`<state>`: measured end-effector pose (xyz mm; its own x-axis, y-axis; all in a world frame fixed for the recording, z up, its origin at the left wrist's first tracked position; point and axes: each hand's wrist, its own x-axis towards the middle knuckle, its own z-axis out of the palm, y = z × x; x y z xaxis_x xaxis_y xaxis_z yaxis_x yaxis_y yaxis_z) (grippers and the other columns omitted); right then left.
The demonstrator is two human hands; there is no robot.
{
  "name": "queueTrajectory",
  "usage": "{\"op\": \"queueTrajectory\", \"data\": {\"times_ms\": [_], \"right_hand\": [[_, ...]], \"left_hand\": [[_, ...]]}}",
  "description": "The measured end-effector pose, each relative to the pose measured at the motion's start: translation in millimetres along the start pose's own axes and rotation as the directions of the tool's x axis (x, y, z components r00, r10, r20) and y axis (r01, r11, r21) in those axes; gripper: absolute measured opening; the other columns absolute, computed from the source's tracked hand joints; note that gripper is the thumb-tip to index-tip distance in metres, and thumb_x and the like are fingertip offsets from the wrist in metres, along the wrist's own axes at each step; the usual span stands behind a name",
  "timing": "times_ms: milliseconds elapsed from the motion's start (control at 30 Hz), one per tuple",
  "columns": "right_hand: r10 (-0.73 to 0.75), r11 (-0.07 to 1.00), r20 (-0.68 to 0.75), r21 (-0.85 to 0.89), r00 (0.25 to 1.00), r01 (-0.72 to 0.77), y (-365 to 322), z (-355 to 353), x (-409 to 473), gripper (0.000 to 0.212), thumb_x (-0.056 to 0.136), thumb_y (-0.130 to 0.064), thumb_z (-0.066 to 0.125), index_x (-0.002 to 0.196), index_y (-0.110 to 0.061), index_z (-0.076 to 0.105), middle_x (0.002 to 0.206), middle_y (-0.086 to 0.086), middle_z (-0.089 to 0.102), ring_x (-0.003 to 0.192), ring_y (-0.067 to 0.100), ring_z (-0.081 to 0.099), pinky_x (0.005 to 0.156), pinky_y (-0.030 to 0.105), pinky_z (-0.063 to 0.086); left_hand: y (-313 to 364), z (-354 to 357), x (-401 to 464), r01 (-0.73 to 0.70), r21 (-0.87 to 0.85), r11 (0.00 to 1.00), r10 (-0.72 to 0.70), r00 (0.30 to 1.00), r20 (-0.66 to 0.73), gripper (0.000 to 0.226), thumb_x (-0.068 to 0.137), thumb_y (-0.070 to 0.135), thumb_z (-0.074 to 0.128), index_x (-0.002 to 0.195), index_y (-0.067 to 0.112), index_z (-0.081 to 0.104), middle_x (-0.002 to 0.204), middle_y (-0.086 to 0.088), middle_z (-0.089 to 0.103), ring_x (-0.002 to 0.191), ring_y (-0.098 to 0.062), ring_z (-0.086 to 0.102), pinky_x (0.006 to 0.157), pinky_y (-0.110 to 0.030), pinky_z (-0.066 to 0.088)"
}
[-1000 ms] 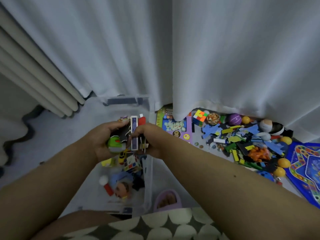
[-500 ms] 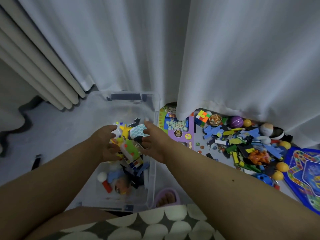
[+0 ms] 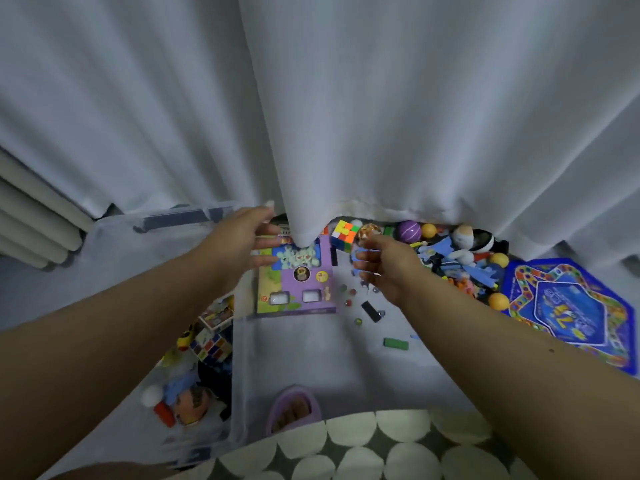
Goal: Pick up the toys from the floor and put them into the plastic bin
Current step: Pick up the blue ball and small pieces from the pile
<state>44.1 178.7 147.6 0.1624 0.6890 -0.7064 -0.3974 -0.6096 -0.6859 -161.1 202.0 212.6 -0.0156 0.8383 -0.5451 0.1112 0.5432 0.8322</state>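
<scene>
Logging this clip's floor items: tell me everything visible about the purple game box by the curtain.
The purple game box lies flat on the floor, right of the clear plastic bin. Cardboard by its look, with green and blue panels, cartoon pictures and two pale windows near its front edge. The white curtain hem drapes over its far end. The left hand hovers over its left corner; contact is unclear.

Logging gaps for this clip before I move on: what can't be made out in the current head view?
- Purple game box: its far end is hidden under the curtain hem.
- Plastic bin: the left forearm covers much of its inside.
- Blue game board: cut off by the right frame edge.
- Small beads on the floor: too small to identify.
- Right hand: blurred; whether it holds anything is unclear.
</scene>
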Motion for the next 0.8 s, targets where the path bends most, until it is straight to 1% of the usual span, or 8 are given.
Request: {"op": "queueTrajectory", "data": {"times_ms": [100, 233, 400, 467, 600, 667, 733, 800], "right_hand": [[0.018, 0.999, -0.111, 0.032, 0.994, -0.015, -4.7, -47.8, 11.9, 0.02, 0.098, -0.021, 0.045, 0.083, -0.01, 0.054, 0.066, 0.005, 0.049, 0.055, 0.018, 0.047, 0.049, 0.025, 0.035], [0.053, 0.999, -0.275, 0.024, 0.96, -0.048, 0.9, -116.9, 33.2, 0.02, 0.097, -0.022, 0.047, 0.084, -0.009, 0.054, 0.07, 0.007, 0.05, 0.058, 0.019, 0.049, 0.052, 0.027, 0.04], [0.082, 0.996, -0.407, 0.0, 0.91, -0.09, 12.4, -179.7, 47.7, 0.02, 0.095, -0.022, 0.046, 0.079, -0.012, 0.052, 0.066, 0.008, 0.047, 0.055, 0.019, 0.044, 0.051, 0.027, 0.036], [0.037, 0.996, -0.45, -0.058, 0.892, -0.07, 20.6, -199.0, 51.1, 0.018, 0.095, -0.022, 0.047, 0.082, -0.011, 0.055, 0.07, 0.005, 0.053, 0.058, 0.017, 0.05, 0.051, 0.027, 0.039], [-0.011, 0.985, -0.493, -0.154, 0.87, -0.075, 36.1, -227.4, 54.8, 0.012, 0.092, -0.02, 0.049, 0.099, -0.011, 0.053, 0.075, 0.004, 0.052, 0.06, 0.016, 0.05, 0.055, 0.028, 0.044], [0.005, 0.977, -0.536, -0.175, 0.844, -0.117, 43.4, -236.7, 60.3, 0.026, 0.09, -0.026, 0.052, 0.106, -0.006, 0.055, 0.078, 0.006, 0.054, 0.07, 0.024, 0.055, 0.067, 0.035, 0.051], [-0.009, 0.935, -0.606, -0.286, 0.795, -0.208, 51.7, -244.0, 66.7, 0.044, 0.088, -0.035, 0.053, 0.116, -0.001, 0.052, 0.101, 0.015, 0.057, 0.095, 0.034, 0.056, 0.088, 0.045, 0.05], [-0.021, 0.886, -0.646, -0.366, 0.763, -0.285, 60.9, -247.5, 70.9, 0.055, 0.083, -0.042, 0.055, 0.121, -0.003, 0.045, 0.119, 0.02, 0.05, 0.11, 0.038, 0.05, 0.096, 0.047, 0.045]], "left_hand": [[8.6, 42.3, 6.5, 0.079, 0.03, 0.996, -0.081, 0.99, 0.111, 0.027, 0.096, 0.04, 0.048, 0.098, 0.014, 0.056, 0.1, -0.011, 0.057, 0.096, -0.026, 0.061, 0.079, -0.039, 0.052], [0.6, 102.4, 20.3, 0.209, 0.139, 0.968, -0.235, 0.95, 0.208, 0.035, 0.095, 0.039, 0.052, 0.111, 0.008, 0.053, 0.112, -0.016, 0.055, 0.1, -0.029, 0.061, 0.084, -0.04, 0.053], [-17.1, 161.4, 33.4, 0.313, 0.101, 0.945, -0.328, 0.896, 0.299, 0.026, 0.092, 0.033, 0.055, 0.094, 0.007, 0.055, 0.111, -0.019, 0.054, 0.086, -0.028, 0.063, 0.073, -0.038, 0.056], [-31.8, 177.1, 37.1, 0.354, 0.108, 0.929, -0.37, 0.875, 0.311, 0.026, 0.092, 0.032, 0.055, 0.097, 0.007, 0.055, 0.109, -0.019, 0.056, 0.086, -0.028, 0.064, 0.071, -0.038, 0.056], [-67.7, 198.5, 41.6, 0.462, 0.116, 0.879, -0.472, 0.807, 0.355, 0.042, 0.092, 0.034, 0.056, 0.119, 0.002, 0.052, 0.114, -0.021, 0.056, 0.093, -0.03, 0.062, 0.073, -0.038, 0.055], [-83.6, 207.1, 43.9, 0.496, 0.13, 0.859, -0.507, 0.784, 0.359, 0.048, 0.091, 0.037, 0.056, 0.122, 0.002, 0.052, 0.116, -0.02, 0.057, 0.097, -0.031, 0.062, 0.076, -0.039, 0.055], [-97.6, 216.7, 44.8, 0.523, 0.132, 0.842, -0.532, 0.768, 0.356, 0.048, 0.09, 0.039, 0.056, 0.121, 0.003, 0.052, 0.116, -0.019, 0.057, 0.1, -0.032, 0.061, 0.081, -0.042, 0.054], [-110.1, 226.8, 44.9, 0.558, 0.116, 0.822, -0.559, 0.751, 0.351, 0.051, 0.09, 0.042, 0.056, 0.124, 0.006, 0.052, 0.118, -0.019, 0.055, 0.104, -0.033, 0.058, 0.085, -0.044, 0.051]]}}
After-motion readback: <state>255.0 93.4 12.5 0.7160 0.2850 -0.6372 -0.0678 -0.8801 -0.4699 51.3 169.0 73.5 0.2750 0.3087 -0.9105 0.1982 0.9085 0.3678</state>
